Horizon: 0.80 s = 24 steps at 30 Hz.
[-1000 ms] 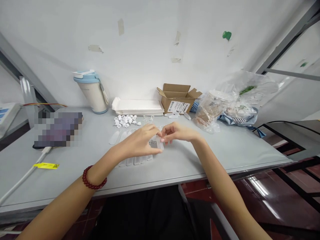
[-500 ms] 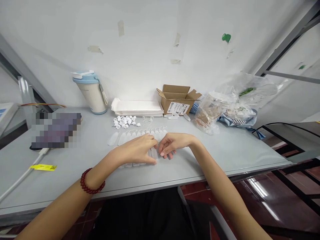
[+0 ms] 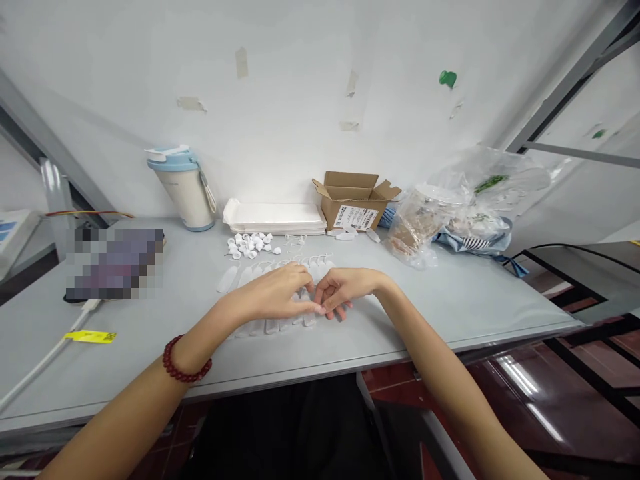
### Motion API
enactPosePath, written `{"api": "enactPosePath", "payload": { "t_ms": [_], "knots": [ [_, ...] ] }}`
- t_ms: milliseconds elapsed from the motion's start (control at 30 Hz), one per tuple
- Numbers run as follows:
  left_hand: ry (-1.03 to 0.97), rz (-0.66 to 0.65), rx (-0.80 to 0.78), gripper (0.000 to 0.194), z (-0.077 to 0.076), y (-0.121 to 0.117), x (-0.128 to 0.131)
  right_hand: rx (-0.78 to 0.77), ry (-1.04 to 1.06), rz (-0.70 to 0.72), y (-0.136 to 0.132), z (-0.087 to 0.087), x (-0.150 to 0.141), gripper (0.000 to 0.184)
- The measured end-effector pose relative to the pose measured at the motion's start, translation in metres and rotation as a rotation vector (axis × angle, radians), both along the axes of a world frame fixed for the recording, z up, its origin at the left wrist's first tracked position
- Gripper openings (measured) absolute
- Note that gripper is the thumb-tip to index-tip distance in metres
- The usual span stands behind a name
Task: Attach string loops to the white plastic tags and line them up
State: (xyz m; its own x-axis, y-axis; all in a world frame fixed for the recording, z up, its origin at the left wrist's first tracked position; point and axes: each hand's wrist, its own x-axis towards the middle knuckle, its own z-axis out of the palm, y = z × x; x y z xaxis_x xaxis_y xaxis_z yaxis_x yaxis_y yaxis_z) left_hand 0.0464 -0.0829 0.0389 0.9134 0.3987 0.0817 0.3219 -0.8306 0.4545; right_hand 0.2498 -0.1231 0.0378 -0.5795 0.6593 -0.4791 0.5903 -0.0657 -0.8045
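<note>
My left hand (image 3: 283,291) is over a row of flat translucent pieces (image 3: 257,327) with thin white loops at their far ends. Its thumb stretches right to the fingertips of my right hand, apart from its curled fingers, and I see nothing held between them. Beside the right end of the row, my right hand (image 3: 339,291) has its fingers bent in, with thumb and forefinger close together. Whatever it may hold is hidden. One more translucent piece (image 3: 228,279) lies at the row's left end. Small white cap-like parts (image 3: 250,245) are heaped behind the row.
Along the wall stand a cup with a blue lid (image 3: 183,187), a white stack (image 3: 274,219) and an open cardboard box (image 3: 355,203). Clear plastic bags (image 3: 425,220) lie to the right. A blurred-out device (image 3: 115,265) with a white cable (image 3: 45,365) is at left.
My left thumb has moved up and right from the row to meet the right hand's fingertips. More near ends of the translucent pieces show below it. My right hand has barely moved.
</note>
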Motion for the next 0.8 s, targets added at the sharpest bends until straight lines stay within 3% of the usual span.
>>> {"api": "enactPosePath", "payload": {
  "t_ms": [167, 267, 367, 433, 533, 667, 800],
  "knots": [
    [-0.089, 0.221, 0.143, 0.021, -0.004, 0.018, 0.002, 0.032, 0.100, -0.052, -0.001, 0.003, 0.004, 0.031],
    [-0.050, 0.341, 0.238, 0.027, -0.011, 0.037, 0.003, 0.164, 0.172, -0.202, 0.002, 0.003, 0.006, 0.028],
    [0.027, 0.361, 0.282, 0.031, -0.022, 0.058, 0.005, 0.516, 0.121, -0.495, 0.014, -0.004, 0.012, 0.019],
    [0.096, 0.340, 0.283, 0.032, -0.028, 0.069, 0.008, 0.852, -0.087, -0.661, 0.025, -0.013, 0.019, 0.011],
    [0.196, 0.308, 0.253, 0.034, -0.034, 0.079, 0.011, 1.138, -0.432, -0.652, 0.041, -0.028, 0.037, 0.013],
    [0.262, 0.289, 0.239, 0.036, -0.035, 0.081, 0.010, 1.143, -0.673, -0.614, 0.054, -0.044, 0.064, 0.033],
    [0.266, 0.274, 0.269, 0.035, -0.034, 0.080, 0.007, 1.089, -0.725, -0.582, 0.059, -0.056, 0.079, 0.041]
  ]
}}
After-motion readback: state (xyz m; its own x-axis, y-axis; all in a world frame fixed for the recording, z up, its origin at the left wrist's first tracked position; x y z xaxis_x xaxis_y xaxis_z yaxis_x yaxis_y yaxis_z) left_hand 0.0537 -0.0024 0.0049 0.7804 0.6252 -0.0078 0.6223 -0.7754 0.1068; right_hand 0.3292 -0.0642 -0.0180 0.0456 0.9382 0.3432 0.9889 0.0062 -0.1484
